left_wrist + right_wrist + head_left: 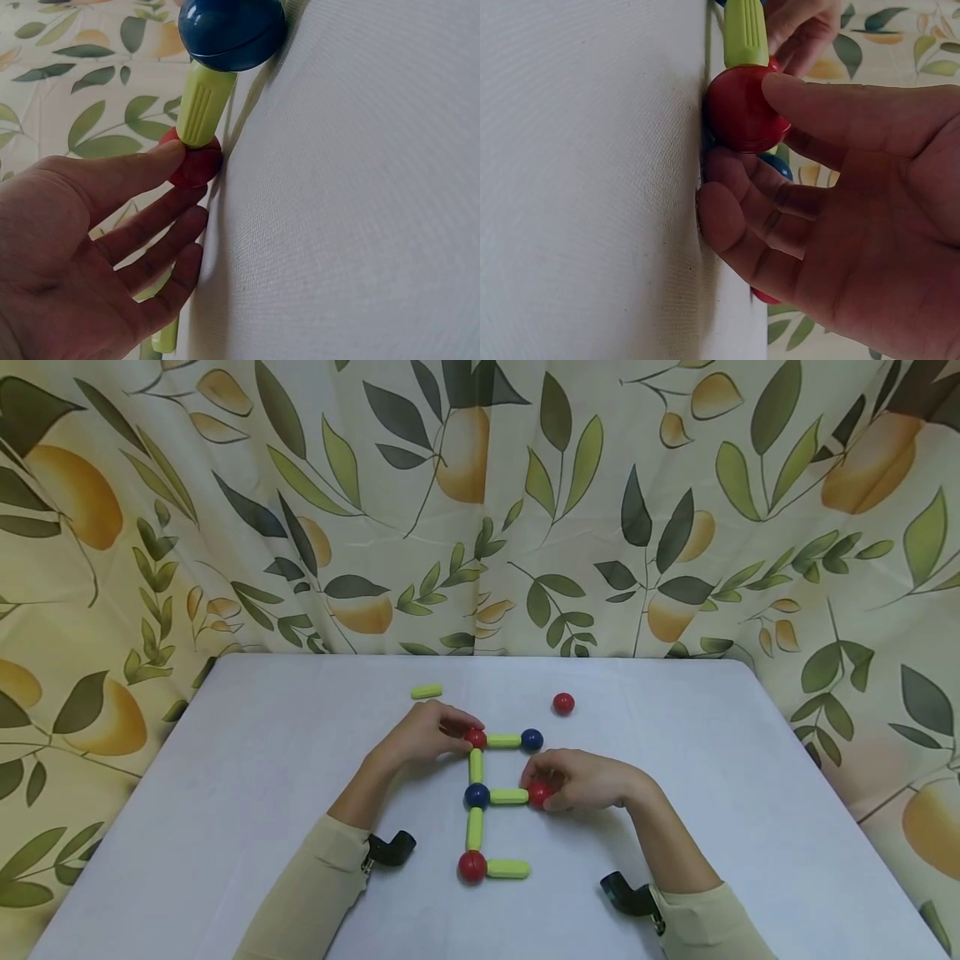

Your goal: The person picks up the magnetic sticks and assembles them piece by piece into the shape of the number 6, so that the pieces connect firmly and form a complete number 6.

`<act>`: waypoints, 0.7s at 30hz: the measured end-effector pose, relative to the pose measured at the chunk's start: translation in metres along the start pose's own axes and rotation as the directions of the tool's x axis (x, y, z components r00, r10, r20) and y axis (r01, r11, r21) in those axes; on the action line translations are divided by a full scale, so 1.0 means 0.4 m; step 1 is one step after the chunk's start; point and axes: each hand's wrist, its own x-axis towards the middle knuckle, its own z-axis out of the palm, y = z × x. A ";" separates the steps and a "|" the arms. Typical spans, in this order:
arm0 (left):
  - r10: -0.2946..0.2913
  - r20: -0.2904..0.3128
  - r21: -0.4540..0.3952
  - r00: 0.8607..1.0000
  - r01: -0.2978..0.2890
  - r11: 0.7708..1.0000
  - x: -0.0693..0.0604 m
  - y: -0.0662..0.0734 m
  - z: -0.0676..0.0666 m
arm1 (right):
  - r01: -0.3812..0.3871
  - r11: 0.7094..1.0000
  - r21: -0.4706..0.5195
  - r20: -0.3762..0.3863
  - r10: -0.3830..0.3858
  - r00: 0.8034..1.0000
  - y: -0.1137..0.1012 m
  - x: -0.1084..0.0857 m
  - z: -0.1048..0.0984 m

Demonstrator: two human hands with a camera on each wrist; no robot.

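Note:
Balls and light-green rods form a figure like an F with an extra rod at its foot. My left hand (426, 731) pinches the red ball (196, 166) at its upper left corner. A rod (504, 741) leads from that ball to a blue ball (532, 740). Thumb and fingers of my right hand (592, 778) hold another red ball (746, 111), at the end of the middle rod (509, 796). That rod starts at a second blue ball (476, 796). Lowest is a larger-looking red ball (472, 867) with a rod (508, 869) pointing right, its far end bare.
A loose green rod (427, 692) lies behind my left hand, near the far edge of the white table (225, 810). A loose red ball (563, 703) sits at the back, right of the figure. Beyond the table hangs a leaf-and-fruit patterned curtain (480, 602).

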 end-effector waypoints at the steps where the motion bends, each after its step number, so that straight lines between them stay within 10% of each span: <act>1: 0.000 -0.002 0.001 1.000 0.000 1.000 -0.001 0.000 0.001 | 0.003 1.000 -0.004 -0.001 -0.003 1.000 0.000 0.000 0.001; 21: 0.019 -0.001 0.007 1.000 -0.019 1.000 -0.004 -0.002 0.000 | 0.008 0.998 -0.056 -0.009 -0.008 1.000 -0.007 -0.002 0.003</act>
